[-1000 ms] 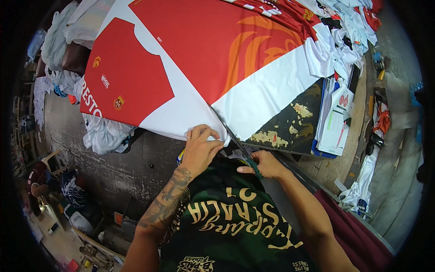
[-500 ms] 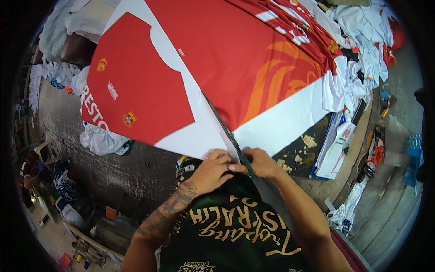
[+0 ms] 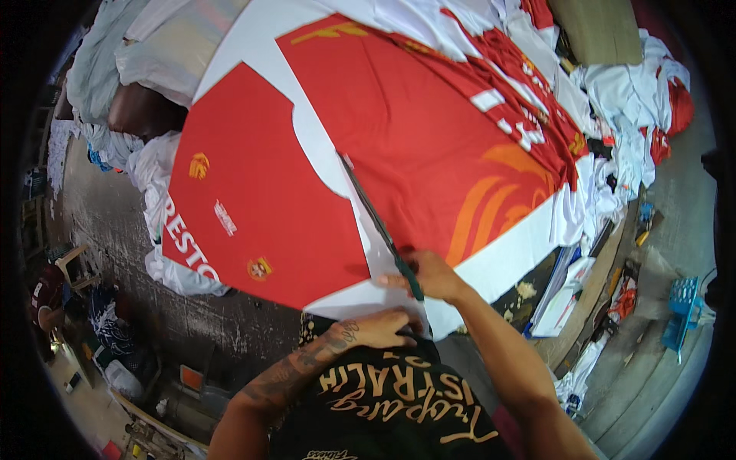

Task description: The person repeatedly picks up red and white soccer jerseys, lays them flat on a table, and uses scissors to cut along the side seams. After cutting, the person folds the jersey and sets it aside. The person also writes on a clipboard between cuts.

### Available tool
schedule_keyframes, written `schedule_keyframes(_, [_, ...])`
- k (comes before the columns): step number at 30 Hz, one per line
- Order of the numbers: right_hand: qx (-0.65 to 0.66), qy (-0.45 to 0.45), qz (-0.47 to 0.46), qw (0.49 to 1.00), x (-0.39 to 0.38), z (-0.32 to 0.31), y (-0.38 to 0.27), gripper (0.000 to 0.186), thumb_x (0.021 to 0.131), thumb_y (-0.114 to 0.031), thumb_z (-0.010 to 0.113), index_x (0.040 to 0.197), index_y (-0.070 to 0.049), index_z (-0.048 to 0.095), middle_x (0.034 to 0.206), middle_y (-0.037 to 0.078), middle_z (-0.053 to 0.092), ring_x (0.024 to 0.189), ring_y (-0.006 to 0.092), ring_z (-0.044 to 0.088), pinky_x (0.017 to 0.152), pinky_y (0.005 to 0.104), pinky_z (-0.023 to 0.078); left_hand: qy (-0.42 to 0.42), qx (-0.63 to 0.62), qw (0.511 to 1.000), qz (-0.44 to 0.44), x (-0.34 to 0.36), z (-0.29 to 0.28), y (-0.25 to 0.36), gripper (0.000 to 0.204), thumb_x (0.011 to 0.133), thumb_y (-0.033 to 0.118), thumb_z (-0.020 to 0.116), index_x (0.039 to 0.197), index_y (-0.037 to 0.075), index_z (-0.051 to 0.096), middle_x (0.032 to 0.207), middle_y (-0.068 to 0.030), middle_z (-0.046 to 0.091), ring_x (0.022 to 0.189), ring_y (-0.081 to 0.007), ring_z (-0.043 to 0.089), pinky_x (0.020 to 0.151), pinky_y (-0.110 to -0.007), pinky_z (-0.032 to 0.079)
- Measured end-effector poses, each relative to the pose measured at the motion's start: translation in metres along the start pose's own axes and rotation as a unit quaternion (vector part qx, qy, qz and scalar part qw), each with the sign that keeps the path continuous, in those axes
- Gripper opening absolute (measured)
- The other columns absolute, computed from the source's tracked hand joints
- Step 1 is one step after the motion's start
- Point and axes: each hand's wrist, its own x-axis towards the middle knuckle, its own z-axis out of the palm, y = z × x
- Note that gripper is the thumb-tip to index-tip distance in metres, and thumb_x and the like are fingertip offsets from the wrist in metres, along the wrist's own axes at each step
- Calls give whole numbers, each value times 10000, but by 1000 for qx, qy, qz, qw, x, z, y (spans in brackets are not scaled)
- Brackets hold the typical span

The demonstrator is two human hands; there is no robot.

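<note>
My right hand (image 3: pixel 431 276) is closed round the dark green handles of long scissors (image 3: pixel 373 213). Their blades point up and away, along the white gap between two red printed panels. The left panel (image 3: pixel 268 192) has a shirt-front outline with small crests; the right panel (image 3: pixel 399 115) bears an orange flame-like figure. Both belong to a red and white printed fabric (image 3: pixel 349 300), and its near edge reaches my body. Close to my waist, my left hand (image 3: pixel 381 330) has its fingers curled at this white edge, seemingly pinching it; the fingertips are partly hidden.
Bunched red and white cloth (image 3: pixel 529 100) lies along the fabric's right side. White cloth heaps (image 3: pixel 629 92) stand farther right. Papers and folders (image 3: pixel 561 303) lie at the table's right edge, with a blue plastic basket (image 3: pixel 681 314) beyond. Plastic-wrapped bundles (image 3: pixel 169 61) fill the far left.
The fabric has shifted toward me and to the right. The scissors' blades now lie farther up the white gap. My left hand has moved down toward my waist, away from the right hand.
</note>
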Motion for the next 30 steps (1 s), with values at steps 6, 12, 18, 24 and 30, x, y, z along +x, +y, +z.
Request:
schedule_keyframes(6, [5, -3, 12, 1000, 33, -21, -64, 782, 752, -787, 806, 807, -14, 695, 737, 108, 642, 759, 247, 658, 729, 416, 507, -134, -105, 985, 7, 25, -36, -7, 471, 1046, 379, 662, 1342, 15, 617, 1231, -153, 746, 1195, -283, 694, 1044, -409, 509])
schedule_keyframes(12, [1, -14, 32, 999, 65, -38, -114, 745, 767, -769, 807, 819, -33, 705, 764, 122, 657, 771, 242, 664, 720, 410, 509, -195, -86, 977, -27, 38, -53, -17, 580, 1051, 487, 616, 1382, 12, 576, 1227, -132, 742, 1260, -273, 650, 1070, -393, 476])
schedule_keyframes(18, [20, -20, 37, 999, 96, -51, -170, 674, 782, -712, 850, 772, -70, 644, 662, 23, 585, 588, 141, 608, 557, 308, 483, -240, -182, 953, -13, 44, -59, -13, 633, 1002, 591, 623, 1353, 65, 649, 1336, -176, 686, 1295, -312, 625, 1100, -430, 464])
schedule_keyframes(24, [55, 9, -18, 998, 137, -60, -205, 754, 741, -822, 793, 713, -85, 633, 693, 55, 618, 644, 187, 623, 630, 359, 500, 344, -12, 934, -90, -77, -209, 64, 232, 928, 213, 720, 944, -18, 724, 823, -166, 725, 794, -304, 734, 743, -427, 567])
schedule_keyframes(30, [-3, 48, -94, 994, 183, -78, -272, 778, 752, -833, 775, 742, -64, 656, 661, 66, 622, 590, 167, 637, 541, 340, 496, 638, 392, 585, -312, -127, -341, 51, 994, 955, 612, 647, 1664, 22, 275, 1724, -237, 244, 1609, -458, 158, 1278, -682, 102])
